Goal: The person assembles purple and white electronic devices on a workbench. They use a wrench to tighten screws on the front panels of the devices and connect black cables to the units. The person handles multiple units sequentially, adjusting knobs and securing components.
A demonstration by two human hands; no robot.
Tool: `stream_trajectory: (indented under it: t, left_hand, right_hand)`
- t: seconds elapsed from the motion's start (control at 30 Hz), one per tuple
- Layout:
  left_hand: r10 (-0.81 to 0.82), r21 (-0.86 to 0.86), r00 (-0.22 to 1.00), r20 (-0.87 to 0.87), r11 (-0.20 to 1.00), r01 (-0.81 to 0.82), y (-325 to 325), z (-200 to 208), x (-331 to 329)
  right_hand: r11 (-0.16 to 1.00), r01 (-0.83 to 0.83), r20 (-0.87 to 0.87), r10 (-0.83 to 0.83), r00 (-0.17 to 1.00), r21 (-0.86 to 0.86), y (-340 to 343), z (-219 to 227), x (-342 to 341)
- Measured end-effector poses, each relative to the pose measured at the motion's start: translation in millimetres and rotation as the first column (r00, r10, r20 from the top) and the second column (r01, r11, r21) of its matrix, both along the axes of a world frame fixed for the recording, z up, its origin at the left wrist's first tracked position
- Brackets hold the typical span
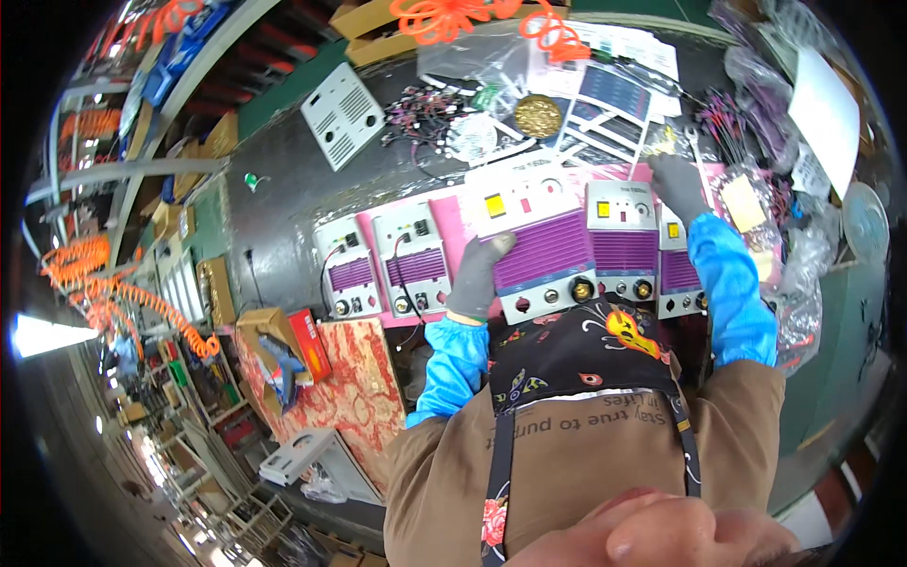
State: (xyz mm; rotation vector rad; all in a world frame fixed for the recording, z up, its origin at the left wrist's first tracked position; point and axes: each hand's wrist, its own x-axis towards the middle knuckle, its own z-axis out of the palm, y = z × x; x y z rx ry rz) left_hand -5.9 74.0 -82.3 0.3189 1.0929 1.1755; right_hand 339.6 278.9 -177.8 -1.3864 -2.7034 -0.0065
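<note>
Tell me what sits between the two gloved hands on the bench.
In the head view, the large white-and-purple box unit lies between the left hand, which touches its side, and the right hand; a smaller unit stands beside it.

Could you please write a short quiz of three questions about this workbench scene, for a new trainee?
1. True or false: both hands wear grey gloves.
2. Which hand rests on the side of the nearest purple and white unit? A) left B) right C) neither
3. Fill in: the sleeves are ____ in colour.

Key
1. True: the left hand and the right hand are gloved in grey.
2. A. The right hand reaches past the units, to the far edge of the row.
3. Blue, as the left sleeve shows.
</note>
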Motion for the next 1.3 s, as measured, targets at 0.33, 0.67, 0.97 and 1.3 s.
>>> stream_trajectory:
  t: [0.33, 0.67, 0.97, 1.3]
  left_hand:
    - [-0.143, 0.1, 0.985, -0.097, 0.983, 0.152, -13, 52, 26]
    - [-0.159, 0.148, 0.972, -0.171, 0.972, 0.185, -27, 73, 36]
    - [-0.209, 0.17, 0.958, -0.197, 0.955, 0.243, -33, 73, 40]
    - [-0.225, 0.187, 0.939, -0.261, 0.942, 0.278, -30, 77, 44]
  right_hand:
    - [0.897, -0.394, -0.902, -0.01, 0.431, -0.198, -92, 154, -117]
    - [0.948, -0.299, -0.895, 0.041, 0.445, -0.105, -110, 159, -121]
    - [0.964, -0.258, -0.871, 0.069, 0.487, -0.069, -120, 169, -119]
    - [0.987, -0.161, -0.739, 0.122, 0.663, 0.019, -127, 181, -125]
